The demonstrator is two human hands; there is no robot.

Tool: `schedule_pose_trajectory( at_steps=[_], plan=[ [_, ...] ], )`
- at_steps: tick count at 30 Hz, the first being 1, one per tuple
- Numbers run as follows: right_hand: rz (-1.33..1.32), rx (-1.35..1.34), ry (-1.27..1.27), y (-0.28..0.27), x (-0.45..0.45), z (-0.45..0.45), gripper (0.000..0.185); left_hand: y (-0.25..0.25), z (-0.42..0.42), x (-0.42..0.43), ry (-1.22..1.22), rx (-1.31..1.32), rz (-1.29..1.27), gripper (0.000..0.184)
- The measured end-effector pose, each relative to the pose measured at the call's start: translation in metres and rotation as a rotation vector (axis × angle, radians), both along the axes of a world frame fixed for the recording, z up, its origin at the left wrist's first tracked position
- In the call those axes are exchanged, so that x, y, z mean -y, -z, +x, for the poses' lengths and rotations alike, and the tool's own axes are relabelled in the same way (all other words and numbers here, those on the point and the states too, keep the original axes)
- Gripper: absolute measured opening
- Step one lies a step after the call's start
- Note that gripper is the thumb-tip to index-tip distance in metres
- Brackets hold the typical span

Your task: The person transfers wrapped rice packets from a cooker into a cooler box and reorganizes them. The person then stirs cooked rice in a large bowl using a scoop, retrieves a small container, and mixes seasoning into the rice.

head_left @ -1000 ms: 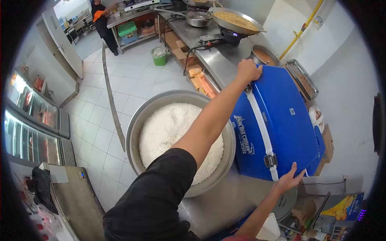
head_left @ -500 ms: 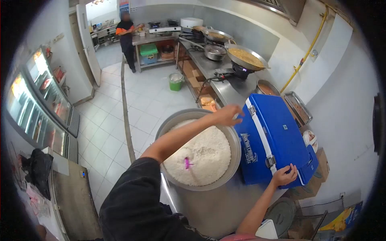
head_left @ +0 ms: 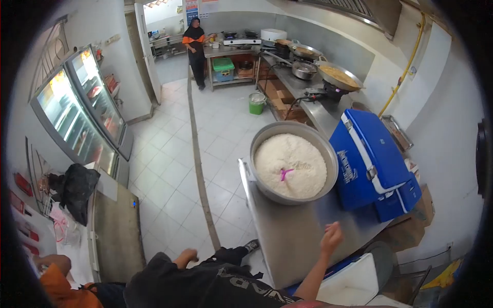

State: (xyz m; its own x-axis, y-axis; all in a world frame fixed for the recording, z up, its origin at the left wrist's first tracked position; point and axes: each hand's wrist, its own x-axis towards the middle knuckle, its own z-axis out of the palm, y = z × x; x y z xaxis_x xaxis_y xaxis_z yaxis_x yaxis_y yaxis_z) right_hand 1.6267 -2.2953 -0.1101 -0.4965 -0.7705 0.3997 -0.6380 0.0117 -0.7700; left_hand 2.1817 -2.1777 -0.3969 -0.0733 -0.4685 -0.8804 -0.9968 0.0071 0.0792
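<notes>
My left hand (head_left: 188, 257) is drawn back close to my body, over the floor left of the steel table (head_left: 287, 246), fingers curled with nothing visible in them. Above the table's near right part hovers my right hand (head_left: 332, 236), also curled and apparently holding nothing. A large metal pot (head_left: 332, 163) of white grain that looks like rice (head_left: 298, 151) stands on the table ahead. Stuck in the grain is a thing with a purple end (head_left: 284, 175). Right of the pot sits a blue cooler box (head_left: 375, 159) with a white rim, apart from both hands.
Woks and pans (head_left: 336, 77) stand on the stove counter beyond. A person (head_left: 195, 51) stands at the back; another person's orange sleeve (head_left: 56, 285) shows at lower left. Glass-door fridges (head_left: 77, 118) line the left wall. A white box (head_left: 352, 280) lies at the table's near right.
Both hands have moved off the cooler box back toward my body; the left arm no longer crosses the pot. My view has swung left. The far person's arms have lowered.
</notes>
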Motion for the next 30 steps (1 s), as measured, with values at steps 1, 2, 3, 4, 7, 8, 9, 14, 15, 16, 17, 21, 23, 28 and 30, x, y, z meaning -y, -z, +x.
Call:
schedule_pose_trajectory(
  at_steps=[1, 2, 3, 4, 7, 8, 9, 14, 15, 16, 17, 21, 23, 28, 30],
  plan=[
    [0.083, -0.06, -0.062, 0.014, -0.026, 0.019, 0.037, 0.024, 0.032, -0.042, 0.017, 0.01, 0.218, 0.048],
    [0.165, -0.111, -0.118, 0.03, -0.057, 0.035, 0.037, 0.024, 0.05, -0.083, -0.043, 0.008, 0.325, 0.048],
    [0.489, -0.268, -0.081, 0.041, -0.087, 0.046, 0.033, 0.013, 0.069, -0.101, -0.116, 0.021, 0.35, 0.049],
    [0.143, -0.108, -0.083, 0.072, -0.097, 0.066, 0.031, 0.009, 0.092, -0.082, -0.188, 0.033, 0.289, 0.05],
    [0.609, 0.063, -0.382, 0.095, -0.213, 0.068, 0.04, 0.003, 0.104, -0.106, -0.345, 0.031, 0.34, 0.054],
    [0.819, 0.127, -0.387, 0.087, -0.235, 0.073, 0.042, 0.01, 0.102, -0.11, -0.386, 0.017, 0.37, 0.056],
    [0.991, 0.188, -0.388, 0.088, -0.24, 0.076, 0.044, 0.016, 0.097, -0.111, -0.409, 0.002, 0.393, 0.058],
    [1.139, 0.59, -0.246, 0.142, -0.365, 0.057, 0.037, 0.034, -0.015, -0.027, -0.067, -0.256, -0.281, 0.072],
    [1.079, 0.643, -0.128, 0.155, -0.389, 0.06, 0.036, 0.062, -0.038, 0.0, 0.121, -0.384, -0.313, 0.072],
    [1.016, 0.69, -0.009, 0.173, -0.415, 0.06, 0.035, 0.067, -0.077, 0.024, 0.018, -0.488, -0.312, 0.062],
    [0.989, 0.885, 0.102, 0.212, -0.447, 0.054, 0.037, -0.03, -0.119, 0.039, 0.177, -0.474, -0.298, 0.056],
    [1.107, 0.236, -0.387, 0.233, -0.559, 0.057, 0.032, -0.056, -0.221, 0.056, 0.288, -0.891, -0.424, 0.033],
    [1.164, 0.53, -0.201, 0.235, -0.623, 0.069, 0.031, -0.053, -0.25, 0.039, 0.365, -1.14, -0.45, 0.026],
    [0.824, 1.491, 0.514, 0.229, -0.723, 0.084, 0.031, -0.126, -0.311, -0.071, 0.001, -1.264, 0.103, 0.022],
    [0.518, 1.712, 0.68, 0.24, -0.742, 0.069, 0.032, -0.137, -0.331, -0.118, -0.209, -1.187, 0.288, 0.021]
  ],
)
